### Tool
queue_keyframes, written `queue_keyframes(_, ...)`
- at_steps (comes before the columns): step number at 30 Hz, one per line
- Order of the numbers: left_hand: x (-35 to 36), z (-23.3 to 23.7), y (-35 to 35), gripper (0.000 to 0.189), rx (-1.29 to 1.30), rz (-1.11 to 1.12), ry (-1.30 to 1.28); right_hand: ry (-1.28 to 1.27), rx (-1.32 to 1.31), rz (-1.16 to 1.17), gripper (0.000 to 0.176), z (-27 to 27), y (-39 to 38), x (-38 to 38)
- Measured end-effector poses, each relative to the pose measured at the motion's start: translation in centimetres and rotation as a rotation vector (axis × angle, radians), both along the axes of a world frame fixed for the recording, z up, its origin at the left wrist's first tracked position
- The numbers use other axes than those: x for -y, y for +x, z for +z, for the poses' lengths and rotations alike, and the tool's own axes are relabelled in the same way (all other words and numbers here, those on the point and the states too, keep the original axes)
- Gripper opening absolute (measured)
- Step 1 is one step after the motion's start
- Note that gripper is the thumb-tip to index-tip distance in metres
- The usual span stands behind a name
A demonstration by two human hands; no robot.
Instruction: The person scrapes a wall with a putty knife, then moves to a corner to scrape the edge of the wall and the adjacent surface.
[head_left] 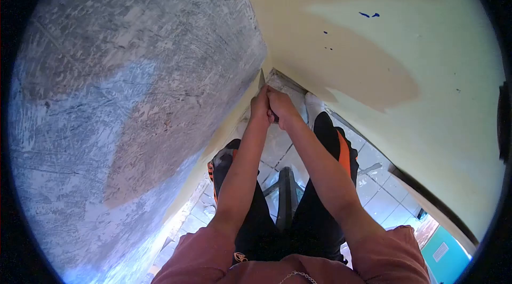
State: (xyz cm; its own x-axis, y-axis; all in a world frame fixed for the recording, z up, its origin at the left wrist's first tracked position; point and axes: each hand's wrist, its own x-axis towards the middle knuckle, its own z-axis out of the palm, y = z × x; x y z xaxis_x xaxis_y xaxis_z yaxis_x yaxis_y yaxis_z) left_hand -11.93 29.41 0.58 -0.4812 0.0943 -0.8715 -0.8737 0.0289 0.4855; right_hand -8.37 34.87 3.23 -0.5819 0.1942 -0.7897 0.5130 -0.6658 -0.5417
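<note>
Both my hands are closed together low in the corner where two walls meet. My left hand [259, 106] and my right hand [283, 106] are wrapped round the handle of a metal-bladed scraper [262, 78]. Its thin blade sticks up past my fingers, narrow and pointed from this angle, close against the lower edge of the left wall. Most of the handle is hidden in my grip. The left wall [154, 65] is grey and rough, covered in scrape marks, with a cream strip along its bottom.
A smooth cream wall [368, 44] with small dark blue marks rises on the right. Below lies a dusty white tiled floor [384, 204]. A dark stool-like support [287, 190] stands between my legs. At lower right is a turquoise object [445, 252] with a white label.
</note>
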Motion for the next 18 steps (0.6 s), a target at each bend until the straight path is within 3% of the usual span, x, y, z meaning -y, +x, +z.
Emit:
queue_keyframes(4, 0.5, 0.1, 1.2, 0.04, -0.05, 0.024, -0.029, -0.019, -0.001, 0.066, 0.034, 1.5, 1.2, -0.1)
queue_keyframes(8, 0.6, -1.5, 0.8, 0.039, -0.053, 0.011, 0.047, 0.017, 0.027, 0.09, 0.034, -0.4, 0.6, -0.3)
queue_keyframes(15, 0.8, 0.7, 1.3, 0.039, -0.065, 0.006, 0.042, -0.004, -0.009, 0.053, 0.033, 1.5, 1.4, 0.1)
queue_keyframes(18, 0.3, -1.5, -0.1, 0.04, 0.01, -0.025, 0.034, 0.047, -0.016, 0.018, 0.033, -1.0, 0.1, 0.0)
